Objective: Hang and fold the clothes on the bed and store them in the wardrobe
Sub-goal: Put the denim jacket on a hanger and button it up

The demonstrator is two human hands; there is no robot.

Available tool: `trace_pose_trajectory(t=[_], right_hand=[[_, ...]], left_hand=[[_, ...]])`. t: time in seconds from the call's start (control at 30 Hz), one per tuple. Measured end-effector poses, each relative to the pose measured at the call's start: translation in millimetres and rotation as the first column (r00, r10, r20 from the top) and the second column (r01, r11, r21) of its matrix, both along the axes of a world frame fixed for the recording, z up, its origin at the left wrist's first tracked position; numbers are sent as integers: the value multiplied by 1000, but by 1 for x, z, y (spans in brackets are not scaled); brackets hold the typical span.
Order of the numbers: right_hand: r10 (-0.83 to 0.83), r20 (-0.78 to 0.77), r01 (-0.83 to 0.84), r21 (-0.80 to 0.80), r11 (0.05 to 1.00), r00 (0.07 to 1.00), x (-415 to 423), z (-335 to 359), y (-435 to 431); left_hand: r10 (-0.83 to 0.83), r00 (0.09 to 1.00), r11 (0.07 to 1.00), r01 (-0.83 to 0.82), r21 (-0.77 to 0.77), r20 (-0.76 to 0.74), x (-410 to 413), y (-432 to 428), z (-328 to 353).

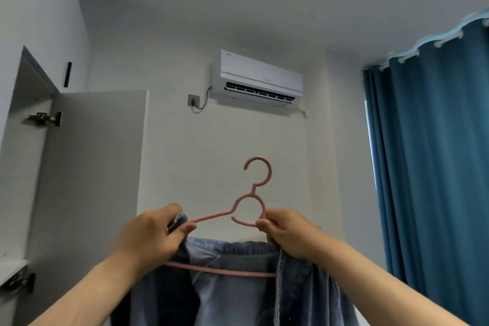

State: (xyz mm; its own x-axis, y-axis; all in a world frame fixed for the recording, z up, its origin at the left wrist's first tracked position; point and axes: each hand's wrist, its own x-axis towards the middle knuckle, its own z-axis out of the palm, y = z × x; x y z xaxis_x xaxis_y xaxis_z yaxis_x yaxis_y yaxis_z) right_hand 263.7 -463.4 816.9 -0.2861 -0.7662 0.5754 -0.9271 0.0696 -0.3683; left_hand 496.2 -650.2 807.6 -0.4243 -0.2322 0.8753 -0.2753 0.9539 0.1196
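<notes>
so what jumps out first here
The pink hanger, held up at centre with a denim garment half on it. The left hand pinches the denim at one shoulder, and the right hand grips the hanger's other side. Behind, a white air conditioner is mounted high up, and a blue curtain fills the right edge.

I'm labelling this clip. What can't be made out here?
Head view:
- denim garment: cut off by the bottom edge; its type is unclear.
- hanger ends: covered by the left hand, right hand and denim.
- wardrobe inside: cut off by the left edge.
- bed: out of frame.
</notes>
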Motion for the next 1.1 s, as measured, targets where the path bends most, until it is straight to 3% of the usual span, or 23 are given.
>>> trace_pose_trajectory(t=[0.1,0.17,0.23,0.33,0.43,0.53,0.73,0.8,0.83,0.9,0.93,0.97,1.0,1.1], right_hand=[[26,10,-26,-32,999,1000,-8,1,1],[49,5,-48,-37,998,999,-9,4,4],[44,-30,-44,-3,999,999,-8,8,8],[-4,-198,22,90,996,980,-7,15,17],[-40,-369,117,187,975,929,-1,17,24],[-48,-498,179,218,959,866,11,16,23],[-131,-511,247,166,955,850,3,34,31],[-148,-498,259,161,952,854,-4,35,35],[-161,-475,253,136,958,865,-8,35,36],[-169,-369,197,41,979,914,-17,36,39],[-154,-301,161,-1,987,941,-21,36,40],[-131,-249,131,-16,991,960,-25,33,41],[-113,-219,114,-10,993,969,-27,29,40],[-107,-195,107,-10,994,975,-30,14,35]], left_hand=[[-225,972,932,236,276,-69,4,-11,9],[-260,962,897,274,347,-88,3,-16,15],[-218,976,920,211,331,-15,2,-21,20],[-150,981,952,111,284,120,8,-32,40],[66,961,993,-91,79,269,12,-32,66],[153,967,988,-148,-38,205,9,-13,93],[198,955,980,-186,-75,219,24,29,120],[41,964,992,-70,101,262,31,36,114],[-142,962,949,65,309,234,33,37,108],[-479,877,625,308,717,41,30,37,86],[-552,833,466,343,815,-36,25,33,72],[-562,826,408,322,854,-43,19,29,56],[-523,851,417,288,862,-31,12,24,40],[-237,968,666,97,739,87,-3,6,8]])
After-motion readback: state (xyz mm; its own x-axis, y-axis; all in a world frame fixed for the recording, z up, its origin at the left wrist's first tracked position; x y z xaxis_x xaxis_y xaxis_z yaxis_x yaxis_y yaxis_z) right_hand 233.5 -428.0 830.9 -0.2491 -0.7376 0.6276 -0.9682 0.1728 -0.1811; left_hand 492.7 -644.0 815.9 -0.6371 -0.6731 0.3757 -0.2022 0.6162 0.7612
